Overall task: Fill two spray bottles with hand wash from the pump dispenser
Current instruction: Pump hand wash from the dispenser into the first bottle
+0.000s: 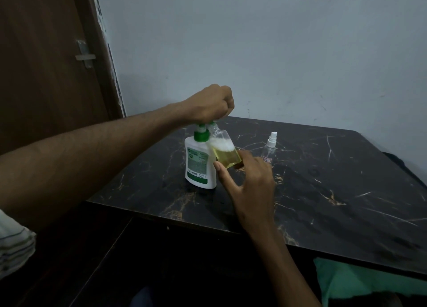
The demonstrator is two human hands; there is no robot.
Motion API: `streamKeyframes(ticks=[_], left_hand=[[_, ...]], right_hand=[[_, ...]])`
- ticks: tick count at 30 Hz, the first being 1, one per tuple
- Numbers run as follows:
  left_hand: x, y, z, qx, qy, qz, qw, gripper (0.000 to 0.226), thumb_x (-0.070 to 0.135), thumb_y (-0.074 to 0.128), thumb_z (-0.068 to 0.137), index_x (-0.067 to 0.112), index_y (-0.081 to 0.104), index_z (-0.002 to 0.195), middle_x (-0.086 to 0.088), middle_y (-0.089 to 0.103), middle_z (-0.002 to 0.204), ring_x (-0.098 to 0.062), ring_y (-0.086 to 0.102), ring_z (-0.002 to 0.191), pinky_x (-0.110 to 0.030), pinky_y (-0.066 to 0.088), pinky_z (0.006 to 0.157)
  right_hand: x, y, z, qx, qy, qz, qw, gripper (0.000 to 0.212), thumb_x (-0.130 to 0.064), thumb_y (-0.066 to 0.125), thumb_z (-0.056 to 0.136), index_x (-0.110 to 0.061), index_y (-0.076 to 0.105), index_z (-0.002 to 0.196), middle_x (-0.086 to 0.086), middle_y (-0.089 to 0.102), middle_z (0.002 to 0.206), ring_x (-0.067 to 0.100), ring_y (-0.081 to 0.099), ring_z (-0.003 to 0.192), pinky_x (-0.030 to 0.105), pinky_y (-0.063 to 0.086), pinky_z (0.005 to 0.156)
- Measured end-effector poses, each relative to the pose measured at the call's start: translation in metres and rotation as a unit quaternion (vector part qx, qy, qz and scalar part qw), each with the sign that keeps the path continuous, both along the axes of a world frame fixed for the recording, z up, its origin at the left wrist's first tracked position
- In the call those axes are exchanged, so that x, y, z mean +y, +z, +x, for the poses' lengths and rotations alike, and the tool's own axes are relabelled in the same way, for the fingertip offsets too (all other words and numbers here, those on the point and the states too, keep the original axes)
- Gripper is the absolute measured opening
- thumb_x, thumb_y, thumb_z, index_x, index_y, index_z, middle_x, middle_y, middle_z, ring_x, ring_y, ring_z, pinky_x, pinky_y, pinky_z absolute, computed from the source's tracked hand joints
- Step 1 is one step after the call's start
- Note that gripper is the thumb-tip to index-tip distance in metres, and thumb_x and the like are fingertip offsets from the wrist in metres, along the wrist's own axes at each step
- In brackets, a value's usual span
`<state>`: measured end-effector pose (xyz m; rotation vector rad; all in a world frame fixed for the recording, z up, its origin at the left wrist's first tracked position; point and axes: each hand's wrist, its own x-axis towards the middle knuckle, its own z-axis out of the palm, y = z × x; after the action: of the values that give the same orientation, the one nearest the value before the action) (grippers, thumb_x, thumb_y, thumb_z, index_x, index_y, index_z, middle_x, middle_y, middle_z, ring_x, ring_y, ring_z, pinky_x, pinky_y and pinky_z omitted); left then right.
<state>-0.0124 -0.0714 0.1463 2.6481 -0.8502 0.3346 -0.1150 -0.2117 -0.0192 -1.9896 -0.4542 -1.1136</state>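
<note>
Pressing the green pump dispenser (200, 159) with a closed left hand (211, 104), while the right hand (248, 179) gripped the tilted, half-filled open spray bottle (225, 150) at its spout, risked foam overflowing onto the marble table (323, 202), the capped spray bottle (269, 147) standing empty nearby.

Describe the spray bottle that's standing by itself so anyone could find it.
On the black marble-patterned table, look right of the white pump dispenser with green top. The small clear plastic spray bottle stands alone, upright, white nozzle on, looking empty, unlike the tilted, uncapped one holding yellow liquid.
</note>
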Motion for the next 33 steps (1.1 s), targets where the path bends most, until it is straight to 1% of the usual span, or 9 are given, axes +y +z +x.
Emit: streamKeyframes(ticks=[4, 10, 14, 19, 22, 24, 26, 31, 33], left_hand=[[-0.0001, -0.0048, -0.0011, -0.004, -0.001, 0.014, 1.000, 0.004, 0.015, 0.040, 0.047, 0.016, 0.037, 0.047, 0.005, 0.032, 0.044, -0.018, 0.029, 0.051, -0.032, 0.028, 0.058], [0.0003, 0.0011, 0.0002, -0.015, -0.003, 0.025, 1.000, 0.004, 0.015, 0.040, 0.046, 0.016, 0.036, 0.045, 0.000, 0.034, 0.045, -0.019, 0.031, 0.051, -0.035, 0.032, 0.059], [-0.0004, -0.0017, 0.0004, -0.008, -0.004, 0.028, 1.000, 0.003, 0.015, 0.041, 0.045, 0.015, 0.037, 0.046, -0.001, 0.034, 0.046, -0.019, 0.031, 0.050, -0.035, 0.031, 0.059], [0.0017, -0.0022, 0.0017, -0.001, -0.008, 0.021, 1.000, 0.003, 0.015, 0.040, 0.046, 0.016, 0.037, 0.046, 0.002, 0.034, 0.045, -0.019, 0.031, 0.050, -0.036, 0.032, 0.059], [0.0014, 0.0007, 0.0033, -0.005, -0.002, 0.019, 1.000, 0.002, 0.015, 0.040, 0.046, 0.016, 0.039, 0.045, 0.004, 0.039, 0.042, -0.019, 0.035, 0.051, -0.036, 0.034, 0.060], [0.0017, -0.0008, 0.0050, 0.001, 0.003, 0.014, 1.000, 0.004, 0.014, 0.040, 0.049, 0.017, 0.040, 0.046, 0.012, 0.049, 0.043, -0.016, 0.038, 0.051, -0.036, 0.037, 0.061], [0.0012, -0.0033, 0.0051, 0.003, 0.003, 0.016, 1.000, 0.006, 0.014, 0.041, 0.051, 0.018, 0.039, 0.046, 0.016, 0.051, 0.044, -0.016, 0.038, 0.052, -0.036, 0.037, 0.062], [0.0018, -0.0013, 0.0027, -0.009, 0.007, 0.017, 1.000, 0.005, 0.014, 0.041, 0.051, 0.017, 0.040, 0.047, 0.010, 0.047, 0.041, -0.016, 0.037, 0.051, -0.033, 0.035, 0.061], [0.0014, 0.0004, 0.0021, -0.014, -0.002, 0.018, 1.000, 0.002, 0.014, 0.041, 0.048, 0.013, 0.040, 0.047, 0.004, 0.038, 0.041, -0.019, 0.034, 0.050, -0.034, 0.033, 0.060]], right_hand=[[-0.0009, -0.0005, -0.0006, 0.010, -0.002, -0.008, 1.000, 0.036, -0.054, 0.064, 0.094, -0.022, 0.065, 0.109, -0.019, 0.050, 0.093, -0.004, 0.035, 0.087, 0.029, 0.042, 0.081], [-0.0013, 0.0003, -0.0014, 0.015, -0.003, -0.009, 1.000, 0.040, -0.059, 0.060, 0.094, -0.023, 0.065, 0.111, -0.016, 0.055, 0.093, 0.001, 0.042, 0.087, 0.030, 0.044, 0.081], [-0.0001, 0.0007, -0.0007, 0.010, -0.007, -0.004, 1.000, 0.037, -0.054, 0.064, 0.093, -0.021, 0.066, 0.110, -0.018, 0.049, 0.091, -0.002, 0.037, 0.086, 0.030, 0.043, 0.081], [-0.0009, -0.0005, -0.0002, 0.021, -0.007, -0.008, 1.000, 0.039, -0.056, 0.063, 0.093, -0.022, 0.065, 0.111, -0.010, 0.061, 0.094, -0.002, 0.038, 0.087, 0.029, 0.043, 0.081], [-0.0009, -0.0004, 0.0001, 0.020, -0.005, -0.007, 1.000, 0.040, -0.057, 0.062, 0.094, -0.021, 0.065, 0.111, -0.008, 0.063, 0.094, 0.000, 0.040, 0.087, 0.029, 0.042, 0.081], [-0.0009, -0.0004, 0.0008, 0.015, -0.005, -0.008, 1.000, 0.039, -0.056, 0.063, 0.094, -0.020, 0.066, 0.111, -0.009, 0.062, 0.093, -0.002, 0.038, 0.087, 0.029, 0.042, 0.081], [-0.0012, -0.0008, 0.0008, 0.013, -0.009, -0.008, 1.000, 0.038, -0.054, 0.065, 0.093, -0.020, 0.066, 0.110, -0.010, 0.060, 0.092, -0.002, 0.038, 0.086, 0.030, 0.042, 0.081], [-0.0015, -0.0005, -0.0004, 0.008, -0.006, -0.008, 1.000, 0.038, -0.054, 0.065, 0.093, -0.020, 0.066, 0.110, -0.008, 0.062, 0.091, -0.001, 0.038, 0.085, 0.031, 0.043, 0.081], [-0.0012, 0.0002, -0.0007, 0.006, -0.006, -0.010, 1.000, 0.037, -0.053, 0.065, 0.093, -0.020, 0.066, 0.110, -0.009, 0.061, 0.090, -0.001, 0.038, 0.085, 0.030, 0.042, 0.080]])
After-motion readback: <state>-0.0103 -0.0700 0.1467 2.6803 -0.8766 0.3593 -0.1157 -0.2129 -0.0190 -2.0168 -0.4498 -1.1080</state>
